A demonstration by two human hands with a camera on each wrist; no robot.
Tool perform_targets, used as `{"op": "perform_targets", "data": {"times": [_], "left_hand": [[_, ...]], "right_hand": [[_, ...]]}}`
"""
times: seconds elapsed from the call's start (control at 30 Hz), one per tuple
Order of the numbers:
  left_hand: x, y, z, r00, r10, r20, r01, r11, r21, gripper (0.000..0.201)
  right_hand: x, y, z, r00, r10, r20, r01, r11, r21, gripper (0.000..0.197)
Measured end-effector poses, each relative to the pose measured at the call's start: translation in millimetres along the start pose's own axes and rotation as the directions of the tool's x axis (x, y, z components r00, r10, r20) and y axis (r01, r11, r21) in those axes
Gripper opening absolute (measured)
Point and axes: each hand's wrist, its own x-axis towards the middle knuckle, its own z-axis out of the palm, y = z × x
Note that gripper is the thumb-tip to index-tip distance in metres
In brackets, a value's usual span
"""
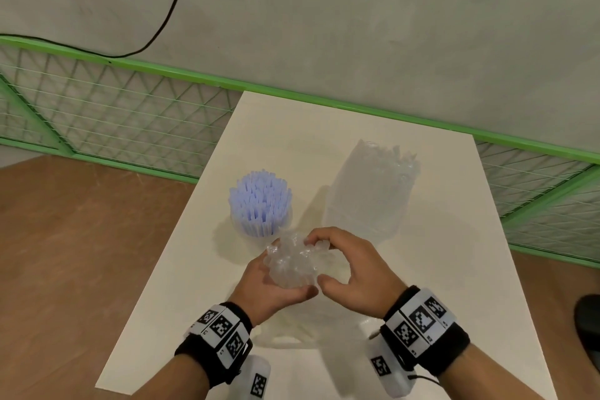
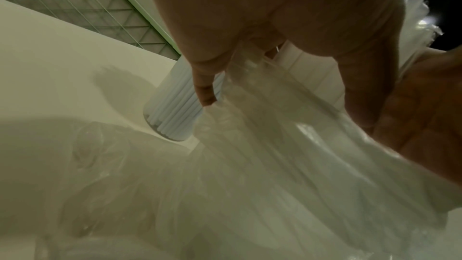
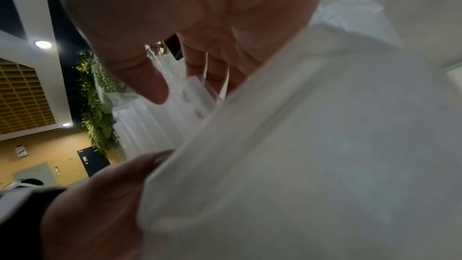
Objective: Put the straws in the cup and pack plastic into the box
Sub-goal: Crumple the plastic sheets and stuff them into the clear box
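Observation:
A bunch of crumpled clear plastic [image 1: 292, 265] is held over the near middle of the white table [image 1: 438, 237]. My left hand [image 1: 276, 282] cups and grips it from below on the left. My right hand [image 1: 350, 269] pinches it from the right between thumb and fingers. In the left wrist view the plastic [image 2: 287, 145] trails down from my fingers [image 2: 205, 90]. The right wrist view shows the plastic [image 3: 300, 145] close up beside my thumb [image 3: 147, 78]. A clear cup full of pale blue straws [image 1: 259, 201] [image 2: 172, 110] stands upright just beyond my left hand.
A tall clear container [image 1: 370, 188] holding crumpled plastic stands at the back right of the table. More loose clear plastic [image 1: 292, 331] [image 2: 100, 165] lies on the table under my wrists. A green wire fence [image 1: 113, 107] runs behind the table. Brown floor lies to the left.

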Motion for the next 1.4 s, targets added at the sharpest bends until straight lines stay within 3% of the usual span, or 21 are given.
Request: {"op": "perform_targets", "data": {"times": [0.1,0.23,0.4,0.57,0.7,0.87,0.97,1.03,1.17,1.4], "left_hand": [[1,0,1,1.000,0.011,0.000,-0.011,0.998,-0.059,0.060],[0,0,4,0.999,0.038,-0.001,-0.038,0.995,-0.092,0.066],[1,-5,4,1.000,-0.005,-0.024,0.003,0.995,-0.100,0.065],[2,-10,2,1.000,-0.005,-0.011,0.005,0.999,-0.047,0.066],[1,-11,2,1.000,0.003,-0.023,-0.004,1.000,-0.026,0.064],[1,-10,2,0.999,0.008,-0.032,-0.009,1.000,-0.007,0.065],[0,-9,1,0.999,0.011,-0.039,-0.011,1.000,-0.005,0.063],[0,-8,0,0.999,0.006,-0.043,-0.006,1.000,-0.006,0.061],[1,-8,0,0.999,0.007,-0.052,-0.007,1.000,-0.002,0.060],[2,-7,0,0.999,0.003,-0.044,-0.002,1.000,0.011,0.061]], "right_hand": [[-7,1,12,0.997,0.004,-0.075,-0.002,1.000,0.025,0.054],[-10,1,20,0.978,0.003,-0.209,0.001,1.000,0.022,0.039],[-12,4,22,0.964,0.006,-0.266,0.000,1.000,0.025,0.025],[-12,8,24,0.950,-0.010,-0.312,0.019,1.000,0.025,0.033],[-11,13,25,0.949,-0.060,-0.311,0.045,0.997,-0.056,0.023],[-13,9,24,0.958,0.086,-0.275,-0.074,0.996,0.053,0.018],[-13,7,16,0.965,0.063,-0.255,-0.066,0.998,-0.001,0.019],[-13,7,7,0.958,0.023,-0.284,-0.048,0.996,-0.081,0.027],[-15,14,-1,0.944,-0.005,-0.331,-0.067,0.976,-0.208,0.013],[-12,22,-8,0.933,0.057,-0.354,-0.118,0.981,-0.154,0.018]]}}
